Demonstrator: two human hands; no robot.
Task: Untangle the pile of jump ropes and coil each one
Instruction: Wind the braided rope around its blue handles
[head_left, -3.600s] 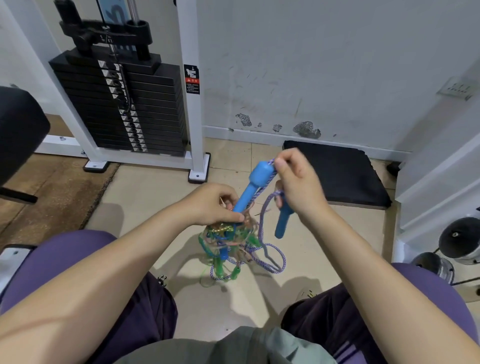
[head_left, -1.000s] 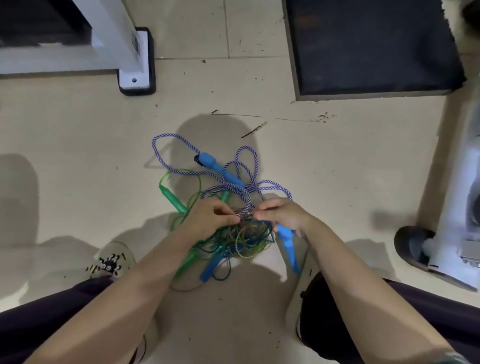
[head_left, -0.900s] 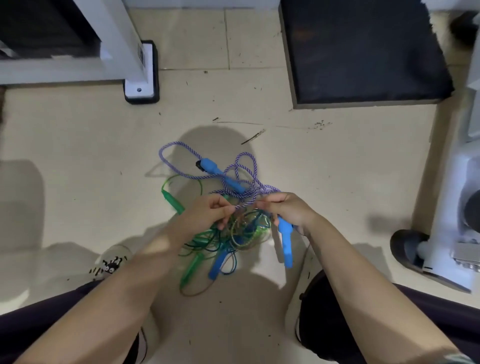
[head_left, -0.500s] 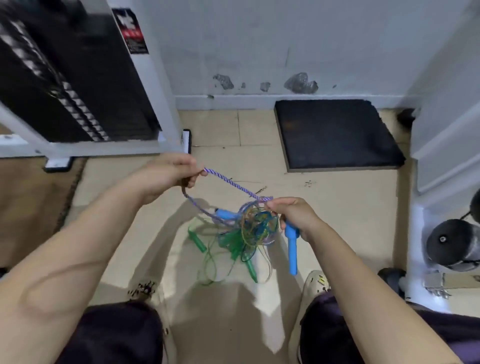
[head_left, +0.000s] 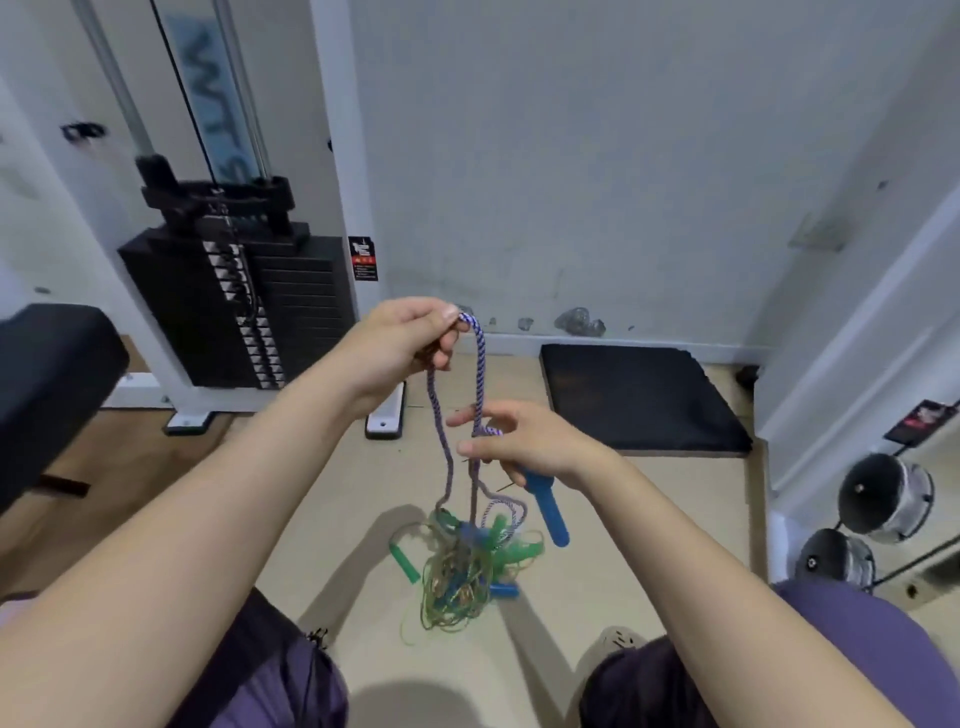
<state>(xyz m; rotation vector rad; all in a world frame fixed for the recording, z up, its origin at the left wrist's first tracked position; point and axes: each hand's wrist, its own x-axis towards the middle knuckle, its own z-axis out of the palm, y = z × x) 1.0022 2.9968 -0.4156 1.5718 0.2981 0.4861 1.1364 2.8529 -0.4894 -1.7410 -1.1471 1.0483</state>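
Here, in the head view, the left hand (head_left: 397, 345) is raised and pinches the top of a loop of the purple-and-white braided rope (head_left: 481, 364), whose two strands hang down from it. Lower and to the right, the right hand (head_left: 524, 441) curls its fingers around a blue handle (head_left: 548, 512) while its thumb and forefinger touch one strand. Below both hands the tangle of green and blue ropes (head_left: 462, 566) dangles above the beige floor (head_left: 363, 499), between the person's knees.
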